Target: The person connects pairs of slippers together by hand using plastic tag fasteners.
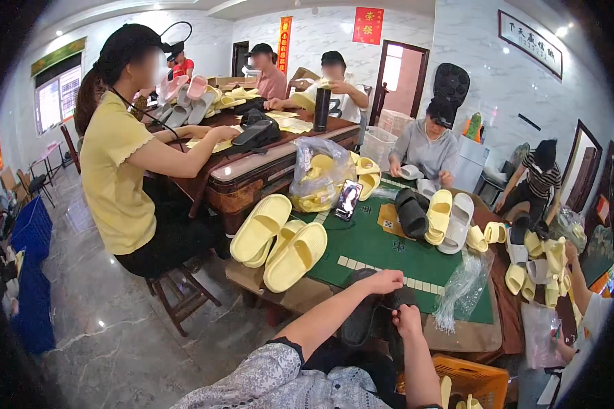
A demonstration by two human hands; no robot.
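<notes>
**Black slippers held at a crowded bench edge**

The person's left hand (pixel 383 281) and right hand (pixel 407 319) both gripped a pair of black soft foam slippers (pixel 366 315), fingers curled shut around the material, just off the near edge of the green felt-topped bench (pixel 375 249). The slippers hung over the person's lap rather than resting on the bench.

Risks, as I judged them: a crumpled clear plastic bag (pixel 462 290) lay just beside the right hand, and a wide elbow swing could have dragged it off the edge. Three pale yellow foam slippers (pixel 280 242) overhung the bench's left edge, near the left forearm; a nudge might have tipped them to the grey marble floor (pixel 116 327). A smartphone (pixel 348 200) stood propped against a clear plastic bag full of yellow slippers (pixel 318 176), well apart but easily toppled if the bench was jolted.

Open room lay in the middle of the felt, ahead of the hands. An orange plastic crate (pixel 472 379) crowded the right knee, and a seated co-worker in a yellow top (pixel 116 170) narrowed the left side.
</notes>
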